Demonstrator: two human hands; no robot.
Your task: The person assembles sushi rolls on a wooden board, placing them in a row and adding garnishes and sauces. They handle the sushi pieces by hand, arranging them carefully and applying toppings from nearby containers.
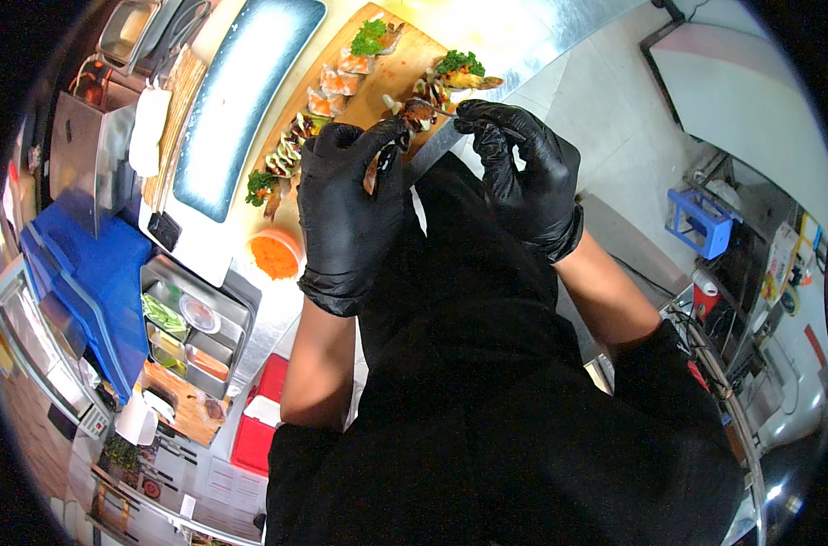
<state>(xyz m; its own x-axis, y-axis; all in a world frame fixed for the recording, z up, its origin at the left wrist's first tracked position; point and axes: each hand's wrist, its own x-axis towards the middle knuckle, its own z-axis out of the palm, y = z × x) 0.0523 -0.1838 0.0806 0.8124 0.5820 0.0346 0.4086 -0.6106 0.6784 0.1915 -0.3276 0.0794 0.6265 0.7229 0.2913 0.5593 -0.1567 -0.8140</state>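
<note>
Both of my hands wear black gloves. A thin, pale, metal-looking tool (439, 111) is pinched in my right hand (528, 168); its exact kind is too small to tell. The tip of the tool meets a dark, sauced sushi piece (416, 116) at the edge of the wooden board (384, 86). My left hand (350, 200) is closed with its fingertips on that piece. Along the board's left side runs a row of sushi roll pieces (334, 84), some topped orange, others sauced. Parsley (459, 63) garnishes the ends, beside a fried shrimp tail (477, 82).
Left of the board lies a blue-and-white rectangular plate (248, 105). An orange-filled bowl (275, 254) stands near my left wrist. Farther left are a metal tray of vegetables (198, 318) and a blue container (91, 291). A blue plastic stool (701, 223) stands at right.
</note>
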